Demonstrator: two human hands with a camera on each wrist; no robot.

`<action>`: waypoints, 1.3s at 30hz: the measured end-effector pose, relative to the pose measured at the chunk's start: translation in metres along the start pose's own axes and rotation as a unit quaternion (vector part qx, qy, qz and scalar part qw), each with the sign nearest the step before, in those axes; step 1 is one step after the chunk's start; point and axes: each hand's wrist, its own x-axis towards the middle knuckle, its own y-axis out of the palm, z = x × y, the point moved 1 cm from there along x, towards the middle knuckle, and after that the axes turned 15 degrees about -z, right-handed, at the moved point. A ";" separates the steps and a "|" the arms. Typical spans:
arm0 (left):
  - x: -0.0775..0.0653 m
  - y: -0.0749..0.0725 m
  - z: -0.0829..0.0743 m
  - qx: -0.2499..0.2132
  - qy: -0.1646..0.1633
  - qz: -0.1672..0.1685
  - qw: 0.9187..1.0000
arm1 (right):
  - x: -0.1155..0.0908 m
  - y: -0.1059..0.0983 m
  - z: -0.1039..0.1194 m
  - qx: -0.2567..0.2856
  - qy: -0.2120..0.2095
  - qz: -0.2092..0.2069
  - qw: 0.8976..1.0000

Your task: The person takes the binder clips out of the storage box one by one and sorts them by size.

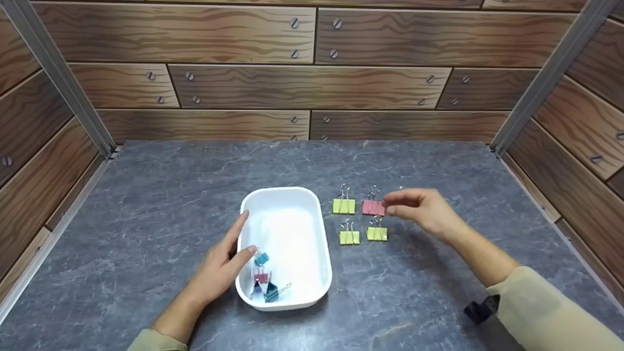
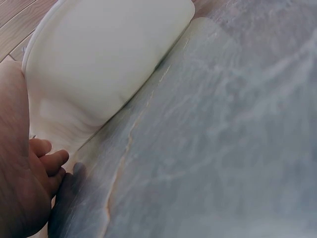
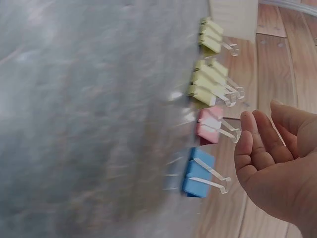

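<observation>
My left hand (image 1: 219, 270) holds the near-left side of a white plastic tub (image 1: 287, 304), thumb over the rim and fingers along the outer wall. Small binder clips lie inside at the near end, among them a light blue clip (image 1: 262, 258), a red clip (image 1: 261, 277) and a dark teal clip (image 1: 271, 292). Right of the tub, my right hand (image 1: 426, 212) hovers beside a pink binder clip (image 1: 373, 207), fingers loosely bent with nothing between them. A blue binder clip (image 3: 199, 173) stands near it in the right wrist view; in the head view the hand mostly hides it.
Three yellow binder clips stand near the pink one: one yellow clip (image 1: 343, 206) at the back, a second yellow clip (image 1: 349, 238) and a third yellow clip (image 1: 377, 234) in front. Wood-patterned walls (image 1: 312, 87) enclose the grey marbled table (image 1: 161, 195).
</observation>
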 end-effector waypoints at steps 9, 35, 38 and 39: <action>0.001 0.000 -0.001 0.006 -0.001 0.001 1.000 | -0.003 0.016 0.041 0.047 -0.017 0.010 0.999; -0.001 -0.001 0.000 0.003 -0.004 0.002 1.000 | -0.030 0.142 0.091 0.051 -0.162 0.254 0.952; -0.001 -0.001 0.000 0.006 -0.001 -0.001 1.000 | -0.032 0.151 0.090 0.043 -0.174 0.290 0.940; 0.000 -0.001 0.000 0.006 0.000 -0.002 1.000 | -0.032 0.153 0.089 0.041 -0.175 0.300 0.937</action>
